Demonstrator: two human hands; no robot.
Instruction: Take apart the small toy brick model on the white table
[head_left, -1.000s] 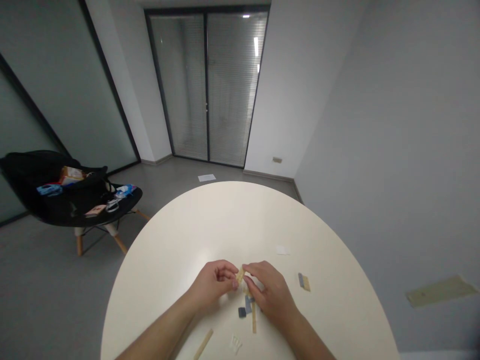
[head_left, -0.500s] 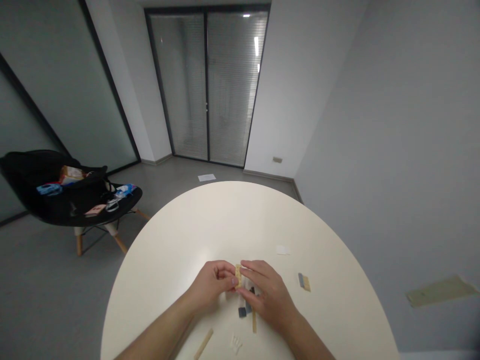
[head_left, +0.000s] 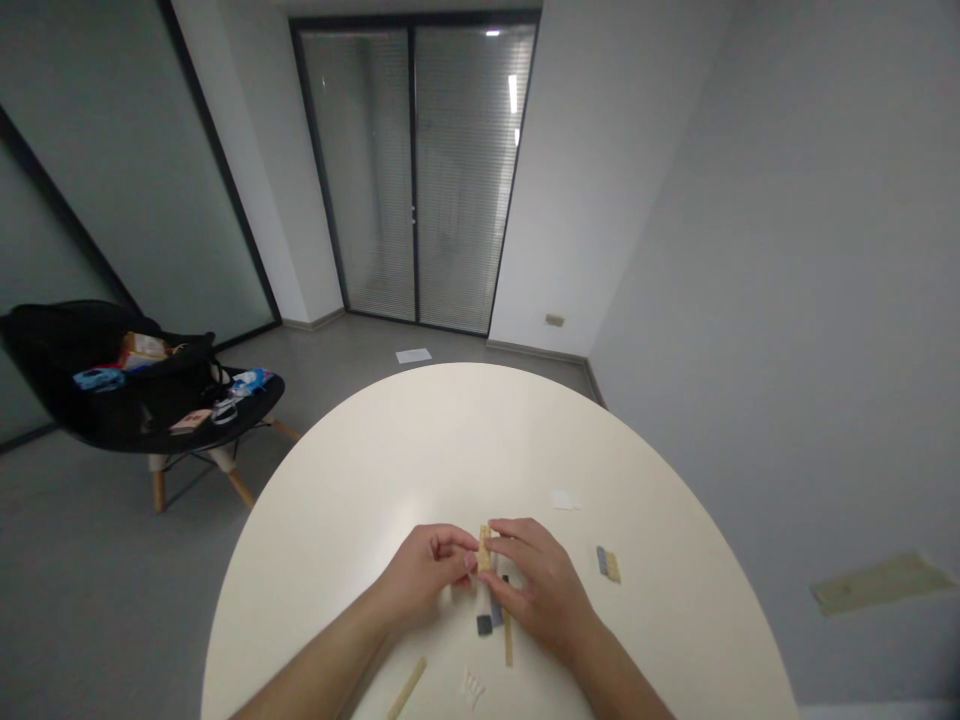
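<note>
Between my two hands, just above the table, stands a small tan block (head_left: 484, 550), long and narrow, with faint marks on its upper end. My right hand (head_left: 536, 570) grips it by its ends, fingers at the top and thumb low down. At its left edge my left hand (head_left: 429, 565) pinches with thumb and fingertips, the other fingers curled. Under the hands lie a whitish piece with a dark grey square end (head_left: 484, 625) and a thin tan strip (head_left: 508, 640), both partly covered by my right hand.
Nearer me lie another tan stick (head_left: 406, 690) and several thin pale bits (head_left: 472, 688). To the right are a grey-and-tan ridged piece (head_left: 608, 564) and a white paper scrap (head_left: 564, 500). A loaded black chair (head_left: 120, 425) stands left of the round table (head_left: 465, 430).
The tan block has turned and shifted slightly right, from the left fingertips into the right hand. Its dotted face now shows less. My left thumb has slid to its edge.
</note>
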